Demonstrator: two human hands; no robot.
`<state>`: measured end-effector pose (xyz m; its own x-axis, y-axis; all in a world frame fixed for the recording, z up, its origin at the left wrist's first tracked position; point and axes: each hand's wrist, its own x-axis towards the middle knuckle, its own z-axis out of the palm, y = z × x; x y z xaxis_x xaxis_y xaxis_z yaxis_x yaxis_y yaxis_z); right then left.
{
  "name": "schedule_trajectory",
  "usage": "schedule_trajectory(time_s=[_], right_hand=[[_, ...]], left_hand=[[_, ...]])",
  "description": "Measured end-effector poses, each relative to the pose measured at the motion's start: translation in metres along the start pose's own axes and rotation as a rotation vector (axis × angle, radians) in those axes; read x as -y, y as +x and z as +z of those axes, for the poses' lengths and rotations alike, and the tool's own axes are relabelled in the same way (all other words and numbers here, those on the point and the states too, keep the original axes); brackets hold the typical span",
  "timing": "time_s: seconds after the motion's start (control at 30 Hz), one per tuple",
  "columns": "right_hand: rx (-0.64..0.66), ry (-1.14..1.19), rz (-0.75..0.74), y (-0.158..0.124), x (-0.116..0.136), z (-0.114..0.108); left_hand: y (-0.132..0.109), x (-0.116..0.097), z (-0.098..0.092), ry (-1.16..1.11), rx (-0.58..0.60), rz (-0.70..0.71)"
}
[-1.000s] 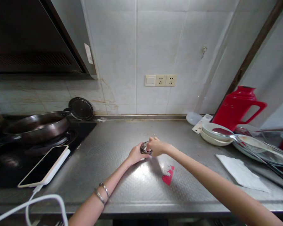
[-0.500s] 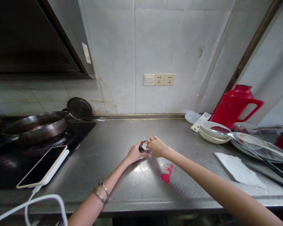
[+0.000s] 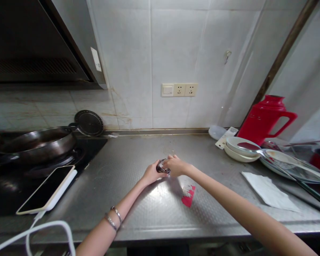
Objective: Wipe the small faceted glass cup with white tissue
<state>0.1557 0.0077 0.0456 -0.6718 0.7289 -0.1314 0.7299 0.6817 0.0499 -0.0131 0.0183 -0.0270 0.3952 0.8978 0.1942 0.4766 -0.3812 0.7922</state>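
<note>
My left hand (image 3: 151, 173) is wrapped round a small dark, shiny round container (image 3: 159, 168), its mouth facing up and toward me. Something whitish shows inside the rim; its kind is too small to tell. My right hand (image 3: 176, 165) is at the mouth from the right, fingers bent and pressed together over the opening. Whatever those fingertips hold, if anything, is hidden. A torn red scrap (image 3: 188, 197) lies on the steel counter (image 3: 128, 199) just in front of my right forearm.
To the left, a pan (image 3: 42, 142) sits on the black stove, with a cabled phone (image 3: 46, 190) at its edge. On the right are a white napkin (image 3: 268, 190), stacked bowls (image 3: 240, 156), plates with utensils, and a red thermos (image 3: 264, 121).
My right hand has shifted slightly left and farther over the container's mouth, covering more of the whitish inside. My left hand keeps its hold.
</note>
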Motion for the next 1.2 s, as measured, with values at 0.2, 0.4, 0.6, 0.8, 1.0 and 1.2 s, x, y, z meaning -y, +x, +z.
schedule_trajectory(time_s=[0.2, 0.4, 0.6, 0.8, 1.0, 1.2], right_hand=[[-0.134, -0.170, 0.067, -0.004, 0.007, 0.008], [-0.117, -0.215, 0.104, -0.006, 0.017, 0.008], [-0.035, 0.007, 0.121, -0.008, 0.012, 0.001], [-0.052, 0.110, 0.086, -0.015, 0.004, 0.003], [-0.164, -0.007, -0.023, -0.031, 0.004, 0.000], [-0.214, -0.067, -0.114, -0.041, 0.004, -0.001]], left_hand=[[-0.001, -0.001, 0.000, -0.022, -0.019, 0.018], [0.000, 0.000, 0.001, -0.009, -0.041, 0.030], [-0.001, -0.004, 0.000, 0.010, -0.034, 0.013], [-0.003, -0.010, -0.003, 0.003, -0.028, 0.046], [-0.005, -0.013, -0.004, 0.060, -0.066, 0.097], [-0.007, -0.017, -0.008, 0.083, -0.109, 0.250]])
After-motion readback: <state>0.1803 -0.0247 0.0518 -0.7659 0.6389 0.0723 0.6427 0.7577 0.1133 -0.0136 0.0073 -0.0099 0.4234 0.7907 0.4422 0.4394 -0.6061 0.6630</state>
